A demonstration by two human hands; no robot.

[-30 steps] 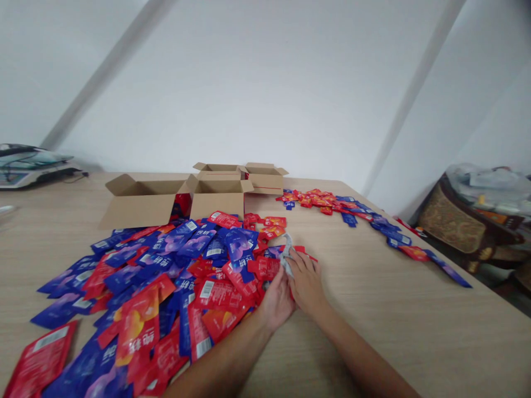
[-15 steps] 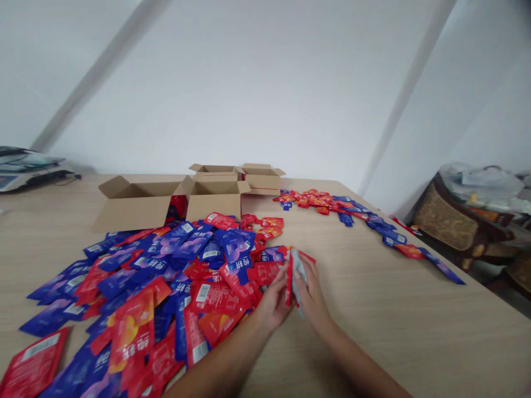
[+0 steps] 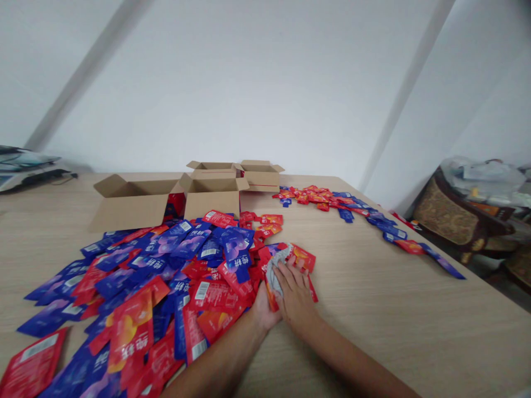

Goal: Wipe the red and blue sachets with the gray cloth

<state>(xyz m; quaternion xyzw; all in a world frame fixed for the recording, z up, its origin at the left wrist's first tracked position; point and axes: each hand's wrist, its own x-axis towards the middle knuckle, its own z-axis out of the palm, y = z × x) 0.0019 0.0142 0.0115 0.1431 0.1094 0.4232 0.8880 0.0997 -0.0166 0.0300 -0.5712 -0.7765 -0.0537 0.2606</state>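
A red sachet (image 3: 271,297) rests in my left hand (image 3: 264,310), its lower edge showing between palm and cloth. My right hand (image 3: 295,296) presses a crumpled grey cloth (image 3: 276,270) flat against the sachet's face, fingers bunched over it. The cloth and fingers hide most of that sachet. Just beyond the right fingers, a red-and-orange sachet (image 3: 306,257) lies on the table. To the left of both hands spreads a large heap of blue and red sachets (image 3: 215,296).
Several open cardboard boxes (image 3: 215,199) stand behind the heap. A second band of red and blue sachets (image 3: 317,197) runs along the table's (image 3: 394,320) far right edge. A patterned chair (image 3: 446,218) with plastic bags stands at right. Electronic equipment (image 3: 33,174) sits at far left.
The sachet has turned from edge-on to lying flatter in my left hand. My right hand has swung over it and now lays the cloth across its face.
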